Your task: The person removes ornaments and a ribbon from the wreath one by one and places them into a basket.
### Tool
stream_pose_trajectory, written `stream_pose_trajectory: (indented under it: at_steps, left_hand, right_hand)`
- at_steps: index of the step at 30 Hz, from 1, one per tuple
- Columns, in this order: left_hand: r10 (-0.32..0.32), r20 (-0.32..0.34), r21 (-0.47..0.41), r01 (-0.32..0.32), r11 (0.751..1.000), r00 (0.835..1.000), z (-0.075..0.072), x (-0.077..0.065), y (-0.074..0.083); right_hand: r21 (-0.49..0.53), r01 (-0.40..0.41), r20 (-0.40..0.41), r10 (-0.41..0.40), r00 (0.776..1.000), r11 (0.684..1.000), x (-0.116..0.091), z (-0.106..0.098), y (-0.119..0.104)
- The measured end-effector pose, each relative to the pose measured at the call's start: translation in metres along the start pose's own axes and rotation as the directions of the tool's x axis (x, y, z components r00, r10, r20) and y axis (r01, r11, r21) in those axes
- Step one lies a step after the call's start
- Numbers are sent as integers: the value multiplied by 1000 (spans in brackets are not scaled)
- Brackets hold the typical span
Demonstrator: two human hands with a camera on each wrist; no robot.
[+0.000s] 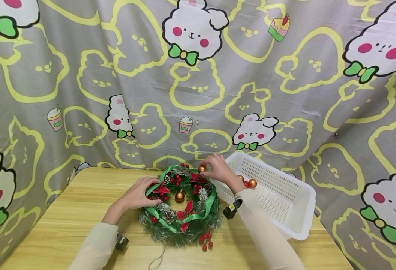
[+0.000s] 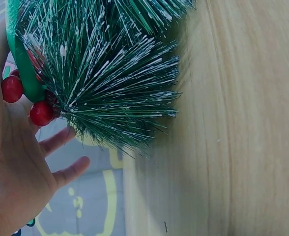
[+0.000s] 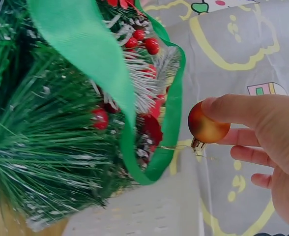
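Note:
A green Christmas wreath [image 1: 198, 225] lies on the table, decked with green ribbon [image 1: 206, 212], red berries, pinecones and red poinsettias. At its left side my left hand [image 1: 138, 193] holds it, thumb and fingers reaching over the rim. Two fingers [image 2: 72, 169] of that hand stretch out loosely in the left wrist view. Above the wreath's far right edge, my right hand [image 1: 218, 168] pinches a gold ball ornament [image 3: 208, 123] between thumb and fingers. A thin gold cord runs from its cap toward the wreath. Another gold ball [image 1: 179, 196] hangs at the wreath's centre opening.
A white perforated basket [image 1: 299, 228] stands to the right, with gold balls [image 1: 253, 183] and a red ball [image 1: 246, 184] inside. A berry sprig [image 1: 205, 240] sticks out at the wreath's front. Loose twine [image 1: 155, 262] lies on the wooden table [image 1: 49, 232]. A patterned curtain hangs behind.

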State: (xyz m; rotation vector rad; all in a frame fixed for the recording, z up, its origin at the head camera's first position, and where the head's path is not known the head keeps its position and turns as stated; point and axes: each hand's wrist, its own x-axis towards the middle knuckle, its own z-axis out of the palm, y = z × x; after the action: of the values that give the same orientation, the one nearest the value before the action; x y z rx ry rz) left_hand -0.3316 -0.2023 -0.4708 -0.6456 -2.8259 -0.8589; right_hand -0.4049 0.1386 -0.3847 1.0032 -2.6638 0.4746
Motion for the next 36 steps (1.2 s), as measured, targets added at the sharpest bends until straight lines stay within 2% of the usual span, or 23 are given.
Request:
stream_pose_trajectory:
  at_steps: [8, 20, 28, 36]
  left_hand:
    - [2, -2, -5, -2, 1000, 1000, 0, 0, 0]
    - [13, -9, 1, -13, 1000, 1000, 0, 0, 0]
    - [10, -7, -6, -10, 1000, 1000, 0, -1, 1]
    - [7, -9, -11, -7, 1000, 1000, 1, -2, 1]
  right_hand:
    - [-14, -6, -28, 6, 1000, 1000, 2, -16, 6]
    - [-46, -66, -35, 64, 997, 997, 0, -45, 28]
    - [-70, -98, -43, 95, 995, 993, -9, -60, 47]
    - [-65, -153, -60, 149, 987, 986, -22, -65, 71]
